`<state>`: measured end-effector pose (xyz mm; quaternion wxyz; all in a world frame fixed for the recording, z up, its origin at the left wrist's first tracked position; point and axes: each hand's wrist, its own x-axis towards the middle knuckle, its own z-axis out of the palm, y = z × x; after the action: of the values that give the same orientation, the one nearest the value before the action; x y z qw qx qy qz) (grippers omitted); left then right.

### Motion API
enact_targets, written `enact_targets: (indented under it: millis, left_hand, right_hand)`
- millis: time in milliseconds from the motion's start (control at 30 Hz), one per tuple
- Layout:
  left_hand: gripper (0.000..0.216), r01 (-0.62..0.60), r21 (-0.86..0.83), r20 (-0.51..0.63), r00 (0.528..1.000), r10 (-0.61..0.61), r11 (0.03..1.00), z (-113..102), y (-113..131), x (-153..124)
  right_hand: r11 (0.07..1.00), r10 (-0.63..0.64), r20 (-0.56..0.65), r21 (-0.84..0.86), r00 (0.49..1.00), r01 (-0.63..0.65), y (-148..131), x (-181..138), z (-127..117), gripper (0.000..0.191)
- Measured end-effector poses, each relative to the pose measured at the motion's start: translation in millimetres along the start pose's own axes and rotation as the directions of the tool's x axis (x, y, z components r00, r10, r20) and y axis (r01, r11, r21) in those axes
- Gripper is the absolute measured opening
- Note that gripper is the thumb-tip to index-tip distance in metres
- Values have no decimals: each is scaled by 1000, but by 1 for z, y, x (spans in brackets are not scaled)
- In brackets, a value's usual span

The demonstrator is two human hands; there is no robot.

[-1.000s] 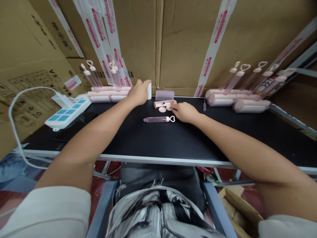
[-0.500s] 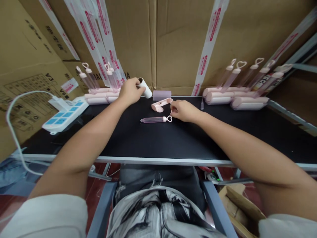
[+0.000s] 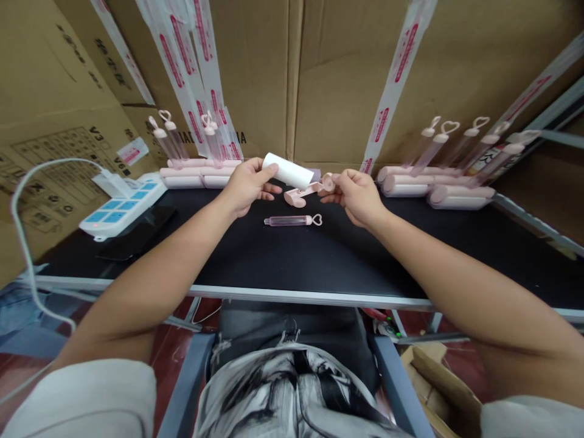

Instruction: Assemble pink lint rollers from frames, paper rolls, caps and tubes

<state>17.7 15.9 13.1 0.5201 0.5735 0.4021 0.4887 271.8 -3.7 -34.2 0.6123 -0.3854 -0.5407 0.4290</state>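
My left hand (image 3: pixel 249 184) is closed around a white roll (image 3: pixel 288 170), thumb on top and fingers underneath, and holds it up off the black surface (image 3: pixel 292 255). The roll's long axis runs from my left hand toward the right and slightly downward, so its free end points at my other hand. Just below that free end sits a pink holder (image 3: pixel 298 195), its round end resting on the surface and its far end tilted up toward my right fingers; I cannot tell whether the roll touches it. Nearer to me, a clear pink tube (image 3: pixel 292 220) with a heart-shaped end lies flat on the surface, long axis left to right, heart toward the right, apart from both hands. My right hand (image 3: pixel 358 194) is pinched on a small pink cap (image 3: pixel 327 181), held just beside the roll's open end and roughly level with it. The two pieces face each other across a small gap, with the roll's axis aimed nearly at the cap. My right hand is the nearer one to that end of the roll.
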Motion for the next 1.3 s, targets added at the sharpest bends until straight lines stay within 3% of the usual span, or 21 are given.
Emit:
enact_targets:
  millis: [100,200,400,500,600,733,867,1000,1133,1233,1300]
  left_hand:
    - [25,-36,7,-11,999,36,999,6,0,-4]
    - [28,-71,12,-17,997,72,997,11,-1,-8]
    - [39,-99,27,-14,995,100,995,14,-4,-9]
    - [37,-94,32,10,996,93,995,15,-5,-10]
    - [35,-88,31,27,996,87,996,17,-5,-12]
    - [35,-70,23,57,996,69,997,17,-5,-12]
    - [41,-38,-20,134,990,41,999,13,-4,-12]
    - [53,-18,-139,181,982,44,990,14,-4,-15]
    - [49,44,-179,271,963,6,983,23,-5,-22]
    - [51,79,-113,315,948,-40,990,30,-5,-27]
    - [55,63,-73,301,953,-38,995,31,-4,-29]
  right_hand:
    - [997,15,19,81,1000,-17,-5,-8,9,59]
    - [999,-1,26,54,1000,0,-8,-15,15,53]
    - [987,-82,59,-135,995,89,-7,-20,16,46]
    - [951,-112,39,-286,993,118,-4,-19,15,35]
    - [937,-125,32,-325,992,129,-3,-20,17,32]
    - [953,-166,67,-244,984,178,-3,-21,18,44]
    - [979,-153,133,-118,979,169,-8,-21,16,72]
    - [967,-136,269,-174,953,187,-12,-26,15,95]
    - [816,-213,395,-431,894,385,-14,-35,19,106]
    - [627,-271,420,-606,866,490,-14,-36,25,96]
    - [563,-302,453,-625,839,541,-14,-33,26,93]
